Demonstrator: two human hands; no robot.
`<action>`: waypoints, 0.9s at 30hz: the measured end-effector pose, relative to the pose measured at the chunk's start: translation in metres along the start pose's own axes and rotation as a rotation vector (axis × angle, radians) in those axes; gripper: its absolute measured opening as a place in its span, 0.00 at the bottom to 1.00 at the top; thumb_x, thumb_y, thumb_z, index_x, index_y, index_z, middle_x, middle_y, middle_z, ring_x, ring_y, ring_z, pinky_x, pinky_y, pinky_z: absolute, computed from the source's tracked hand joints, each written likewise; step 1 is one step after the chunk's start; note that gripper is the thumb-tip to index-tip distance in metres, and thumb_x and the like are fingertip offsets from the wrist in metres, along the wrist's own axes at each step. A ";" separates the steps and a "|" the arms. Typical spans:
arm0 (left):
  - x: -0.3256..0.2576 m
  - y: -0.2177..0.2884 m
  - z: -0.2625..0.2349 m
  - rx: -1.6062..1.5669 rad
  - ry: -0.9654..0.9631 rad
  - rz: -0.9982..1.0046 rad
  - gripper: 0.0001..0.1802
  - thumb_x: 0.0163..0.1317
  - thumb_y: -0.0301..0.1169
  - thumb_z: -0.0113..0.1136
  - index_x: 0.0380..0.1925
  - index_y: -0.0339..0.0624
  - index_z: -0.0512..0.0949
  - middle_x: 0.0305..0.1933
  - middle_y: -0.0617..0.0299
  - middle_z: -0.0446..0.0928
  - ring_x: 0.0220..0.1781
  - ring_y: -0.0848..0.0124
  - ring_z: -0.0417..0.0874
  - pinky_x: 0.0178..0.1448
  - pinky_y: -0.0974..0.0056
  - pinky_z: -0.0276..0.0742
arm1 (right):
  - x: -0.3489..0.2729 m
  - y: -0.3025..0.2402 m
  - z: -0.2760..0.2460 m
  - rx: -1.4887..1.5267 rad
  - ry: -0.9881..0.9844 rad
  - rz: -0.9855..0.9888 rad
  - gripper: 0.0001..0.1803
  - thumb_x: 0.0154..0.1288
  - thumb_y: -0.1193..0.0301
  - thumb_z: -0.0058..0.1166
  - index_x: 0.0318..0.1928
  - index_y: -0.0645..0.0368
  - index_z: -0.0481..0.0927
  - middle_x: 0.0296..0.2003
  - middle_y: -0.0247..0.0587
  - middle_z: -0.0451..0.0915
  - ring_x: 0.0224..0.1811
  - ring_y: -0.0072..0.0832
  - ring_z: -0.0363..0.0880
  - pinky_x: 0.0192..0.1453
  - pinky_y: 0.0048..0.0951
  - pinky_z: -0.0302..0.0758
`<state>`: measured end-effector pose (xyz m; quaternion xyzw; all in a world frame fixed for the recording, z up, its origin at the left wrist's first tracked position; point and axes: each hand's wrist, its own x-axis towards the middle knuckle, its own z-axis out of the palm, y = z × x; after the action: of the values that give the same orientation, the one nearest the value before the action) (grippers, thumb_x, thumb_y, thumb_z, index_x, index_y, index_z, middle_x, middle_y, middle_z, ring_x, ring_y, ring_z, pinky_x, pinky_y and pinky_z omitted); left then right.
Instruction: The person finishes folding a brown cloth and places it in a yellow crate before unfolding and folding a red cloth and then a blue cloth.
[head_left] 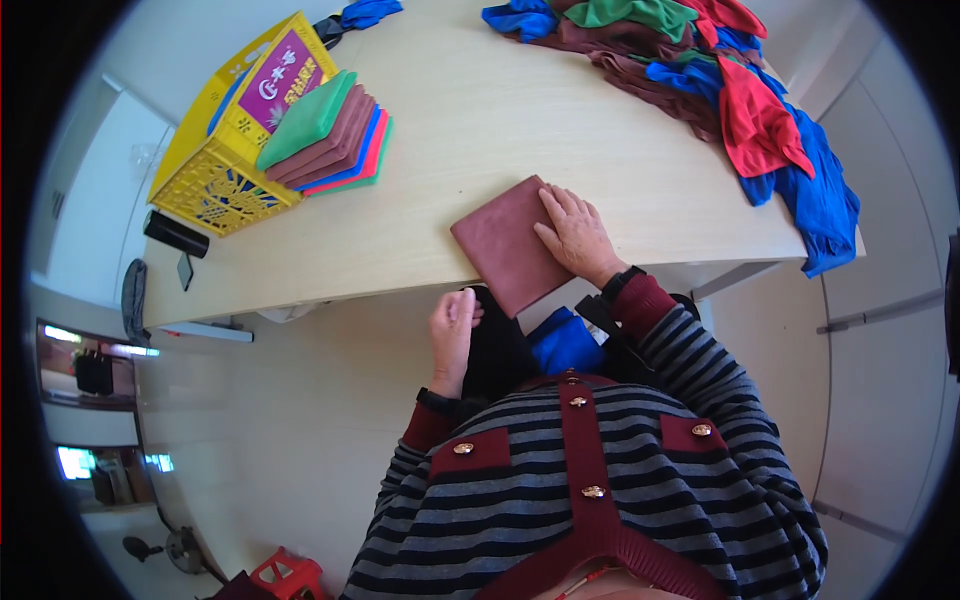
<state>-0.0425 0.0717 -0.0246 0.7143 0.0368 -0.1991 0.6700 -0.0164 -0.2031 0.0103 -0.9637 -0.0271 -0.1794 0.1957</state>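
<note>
A folded reddish-brown cloth (508, 245) lies at the table's front edge, its near corner jutting out past it. My right hand (580, 235) rests flat on the cloth's right side, fingers stretched out. Just off the cloth's lower left, in front of the table edge, is my left hand (455, 335); its fingers are curled in and I see nothing in them. A bundle of blue cloth (567, 342) is at my lap, below the folded one.
At the left stands a yellow plastic crate (225, 185), with a stack of folded cloths (325, 140) in green, brown, blue and red beside it. Loose crumpled cloths (760, 120) are heaped at the far right. A black cylinder (176, 233) lies near the left edge.
</note>
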 end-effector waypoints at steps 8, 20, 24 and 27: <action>0.002 -0.003 0.004 -0.753 -0.130 -0.008 0.25 0.71 0.37 0.62 0.64 0.40 0.72 0.64 0.58 0.77 0.65 0.66 0.77 0.68 0.56 0.73 | -0.015 -0.050 0.011 0.140 -0.079 -0.237 0.31 0.72 0.60 0.52 0.70 0.62 0.67 0.69 0.54 0.67 0.73 0.49 0.63 0.75 0.47 0.60; 0.070 0.220 -0.091 -0.427 -0.041 0.255 0.25 0.67 0.34 0.67 0.62 0.39 0.75 0.61 0.59 0.79 0.63 0.65 0.80 0.68 0.57 0.75 | -0.025 0.016 -0.005 -0.027 0.039 -0.087 0.25 0.67 0.66 0.54 0.63 0.62 0.73 0.66 0.49 0.72 0.72 0.46 0.65 0.76 0.47 0.60; 0.132 0.315 -0.120 -0.523 -0.019 0.400 0.24 0.67 0.33 0.66 0.61 0.40 0.75 0.62 0.59 0.79 0.64 0.65 0.79 0.70 0.57 0.73 | -0.024 0.017 -0.009 -0.056 0.035 -0.048 0.26 0.67 0.67 0.54 0.63 0.62 0.73 0.66 0.49 0.71 0.73 0.45 0.64 0.77 0.46 0.59; 0.185 0.336 -0.150 -0.665 -0.024 0.486 0.22 0.69 0.33 0.64 0.61 0.41 0.75 0.63 0.57 0.78 0.66 0.62 0.78 0.70 0.53 0.73 | -0.024 0.016 -0.011 -0.068 0.026 -0.030 0.26 0.67 0.66 0.53 0.63 0.62 0.73 0.67 0.49 0.71 0.73 0.45 0.63 0.77 0.46 0.59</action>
<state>0.2697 0.1441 0.2339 0.4444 -0.0785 -0.0206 0.8922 -0.0403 -0.2220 0.0056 -0.9669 -0.0332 -0.1955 0.1606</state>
